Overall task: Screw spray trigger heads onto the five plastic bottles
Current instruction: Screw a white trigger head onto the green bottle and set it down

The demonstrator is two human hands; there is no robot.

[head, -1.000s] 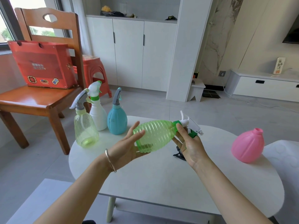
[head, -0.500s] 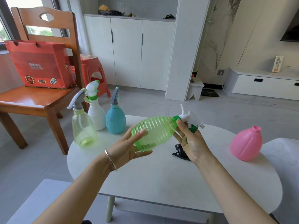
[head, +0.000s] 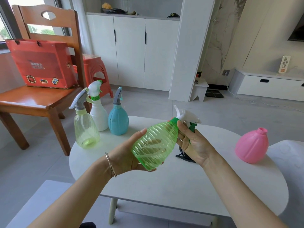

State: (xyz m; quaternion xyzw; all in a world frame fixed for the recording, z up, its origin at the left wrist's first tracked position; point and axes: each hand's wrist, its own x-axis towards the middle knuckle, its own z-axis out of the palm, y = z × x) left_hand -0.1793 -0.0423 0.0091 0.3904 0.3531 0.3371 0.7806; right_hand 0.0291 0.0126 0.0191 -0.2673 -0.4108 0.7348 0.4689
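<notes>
A ribbed green bottle (head: 155, 143) hangs tilted above the white table (head: 172, 183), neck pointing up and right. My left hand (head: 130, 155) cups its base and side. My right hand (head: 190, 140) grips the neck, where a white and green trigger head (head: 185, 116) sits. Three bottles with trigger heads stand at the table's far left: pale yellow (head: 85, 130), white (head: 97, 112) and blue (head: 118, 120). A pink bottle (head: 251, 145) with an open neck stands at the right. A dark trigger head (head: 182, 156) lies on the table, mostly hidden behind my right hand.
A wooden chair (head: 37, 97) with a red box (head: 41, 63) on its seat stands left of the table. An orange stool (head: 93, 69) is behind it. White cabinets (head: 131, 51) line the far wall. A pale cushioned seat (head: 289, 155) adjoins the table's right edge.
The green bottle has tipped more upright, its base swinging down toward me. My left hand has slid lower under the base. My right hand stays at the neck.
</notes>
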